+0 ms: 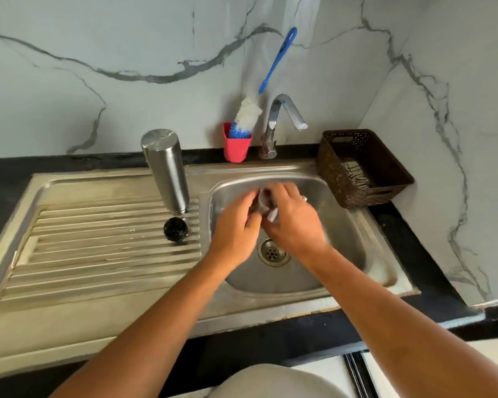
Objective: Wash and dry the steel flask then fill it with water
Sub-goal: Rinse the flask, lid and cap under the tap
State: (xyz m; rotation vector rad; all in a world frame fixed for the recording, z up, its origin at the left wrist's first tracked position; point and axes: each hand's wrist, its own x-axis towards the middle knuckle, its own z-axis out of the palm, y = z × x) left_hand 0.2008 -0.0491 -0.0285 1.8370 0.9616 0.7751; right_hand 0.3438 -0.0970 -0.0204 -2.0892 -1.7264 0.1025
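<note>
**HANDS AT SINK, FLASK ON DRAINBOARD**

We hold both hands together over the sink basin [338, 216]. The left hand [236, 224] and right hand [295, 225] curl their fingers round 1 small grey part [263, 200], too blurred to identify. The steel flask [166, 170] stands on end on the drainboard [98, 242], left of the basin. 1 black cap [175, 228] lies just in front of it. Behind the basin stand the tap [281, 116] and 1 red cup [236, 149] holding 1 blue brush [276, 61].

White marble-look walls [98, 38] with grey veins meet in a corner at the right. Below them runs a black countertop [0, 173], with a steel sink unit [69, 326] and its ridged draining board [98, 242] set into it. A brown basket [365, 168] sits in the corner. Light is soft and even.
</note>
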